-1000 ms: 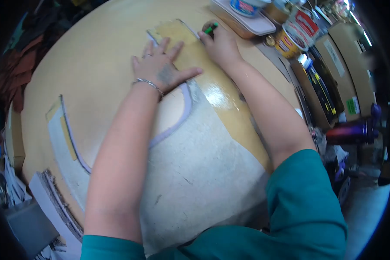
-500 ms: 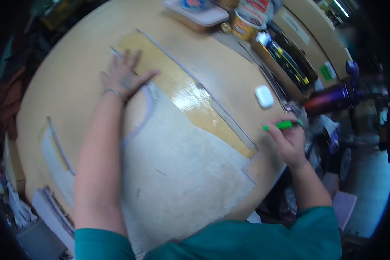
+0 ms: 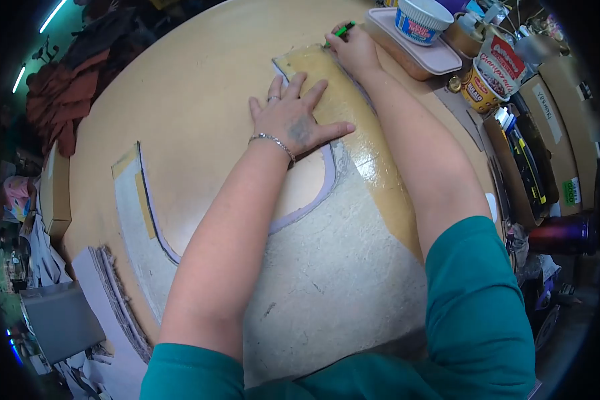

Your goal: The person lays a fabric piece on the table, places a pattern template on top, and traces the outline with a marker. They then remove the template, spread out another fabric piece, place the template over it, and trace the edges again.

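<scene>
A large grey pattern piece (image 3: 327,267) with a yellow taped strip (image 3: 373,160) lies on the round table, lilac material showing along its curved inner edge. My left hand (image 3: 297,120) rests on its upper part with fingers spread, holding nothing. At the strip's far end, my right hand (image 3: 357,52) is closed on a green pen (image 3: 343,30), its tip by the strip's top right edge. My right forearm covers part of the strip's right edge.
On the back right stand a lidded container (image 3: 413,47), a white cup (image 3: 422,21) and a yellow cup (image 3: 480,90). A box of pens (image 3: 523,167) is at the right. Stacked lilac pieces (image 3: 110,300) lie at the left edge, near a cardboard box (image 3: 57,190).
My right hand, with the green pen, has gone from the near right of the table back to the strip's far end. My left hand stays spread on the pattern. The camera view has shifted.
</scene>
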`<action>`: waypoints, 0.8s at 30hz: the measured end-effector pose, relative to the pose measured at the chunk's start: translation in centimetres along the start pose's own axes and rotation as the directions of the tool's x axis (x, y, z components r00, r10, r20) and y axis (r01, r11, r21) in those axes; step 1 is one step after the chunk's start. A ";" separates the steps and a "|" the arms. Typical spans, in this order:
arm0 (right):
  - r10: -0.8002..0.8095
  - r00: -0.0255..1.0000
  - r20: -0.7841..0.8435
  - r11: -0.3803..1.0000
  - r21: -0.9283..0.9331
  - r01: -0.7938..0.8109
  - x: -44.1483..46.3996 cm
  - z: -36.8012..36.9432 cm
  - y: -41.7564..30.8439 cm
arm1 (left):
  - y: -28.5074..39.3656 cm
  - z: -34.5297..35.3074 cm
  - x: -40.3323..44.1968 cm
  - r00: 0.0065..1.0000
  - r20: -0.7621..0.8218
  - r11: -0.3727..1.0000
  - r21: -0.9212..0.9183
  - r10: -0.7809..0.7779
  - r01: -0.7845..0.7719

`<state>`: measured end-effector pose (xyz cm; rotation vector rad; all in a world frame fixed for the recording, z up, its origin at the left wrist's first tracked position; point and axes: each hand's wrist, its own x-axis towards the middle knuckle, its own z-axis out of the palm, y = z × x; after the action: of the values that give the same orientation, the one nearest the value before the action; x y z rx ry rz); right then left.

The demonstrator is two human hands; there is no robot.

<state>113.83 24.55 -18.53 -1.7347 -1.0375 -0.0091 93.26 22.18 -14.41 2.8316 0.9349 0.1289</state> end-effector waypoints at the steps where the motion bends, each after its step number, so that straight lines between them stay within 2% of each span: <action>1: -0.035 0.999 -0.016 0.999 -0.020 0.034 -0.4 -0.2 -0.7 | 0.0 0.1 0.0 1.000 -0.003 1.000 0.004 -0.007 0.007; 2: -0.070 0.997 -0.037 0.997 -0.044 0.069 -0.8 -0.6 -1.5 | 0.1 0.1 -0.1 1.000 -0.009 1.000 0.009 -0.008 0.008; 6: 0.010 0.999 0.044 0.960 -0.281 0.003 -5.3 -3.7 -4.4 | 0.1 0.2 0.1 1.000 -0.020 0.998 0.063 -0.014 0.015; 8: -0.045 0.994 0.101 0.954 -0.291 0.073 -10.4 -7.8 -5.7 | 0.2 0.4 0.1 1.000 -0.019 0.996 0.085 -0.010 0.011; 10: 0.087 0.982 0.170 0.963 -0.267 -0.039 -17.4 -13.8 -8.5 | 0.2 0.6 0.2 0.999 -0.040 0.995 0.094 -0.012 0.016; 12: 0.020 0.989 0.147 0.970 -0.241 0.016 -25.3 -19.6 -9.3 | 0.3 0.9 0.2 1.000 -0.024 0.995 0.095 -0.016 0.018; 13: 0.148 0.979 0.140 0.963 -0.246 -0.111 -28.9 -22.6 -10.8 | 0.4 0.6 0.2 0.999 -0.027 0.994 0.108 -0.020 0.023; 15: 0.123 0.982 0.143 0.936 -0.345 -0.067 -34.1 -27.2 -13.2 | 0.6 0.5 0.3 1.000 -0.025 0.993 0.112 -0.017 0.020; 17: 0.283 0.957 0.063 0.934 -0.246 -0.260 -37.2 -29.8 -14.8 | 0.4 0.2 0.1 1.000 -0.021 0.994 0.108 -0.014 0.016; 18: 0.301 0.954 -0.011 0.937 -0.183 -0.298 -37.2 -30.1 -15.3 | 0.1 -0.4 -0.6 0.997 -0.062 0.999 -0.003 0.050 -0.050; 19: 0.320 0.945 -0.075 0.938 -0.114 -0.327 -37.0 -30.4 -15.7 | -0.9 0.3 -1.3 0.982 -0.188 0.962 -0.263 0.022 -0.072; 20: 0.340 0.932 -0.128 0.937 -0.039 -0.347 -36.6 -30.6 -15.9 | -2.8 1.5 -2.1 0.951 -0.306 0.860 -0.495 -0.039 -0.124; 21: 0.342 0.934 -0.108 0.938 -0.014 -0.345 -35.9 -30.4 -15.4 | -4.5 1.1 -3.4 0.904 -0.406 0.704 -0.680 -0.129 -0.205; 23: 0.350 0.935 -0.048 0.936 0.038 -0.349 -34.0 -28.7 -13.4 | -6.4 -1.6 -11.2 0.872 -0.431 0.752 -0.648 -0.233 -0.119; 24: 0.279 0.960 -0.006 0.956 -0.088 -0.278 -32.8 -27.7 -13.0 | -7.0 -3.5 -16.0 0.857 -0.405 0.811 -0.585 -0.319 0.025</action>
<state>97.81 -16.81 -11.85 -1.9503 -0.7990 0.1318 75.88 18.58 -12.67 2.1642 1.0269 0.9700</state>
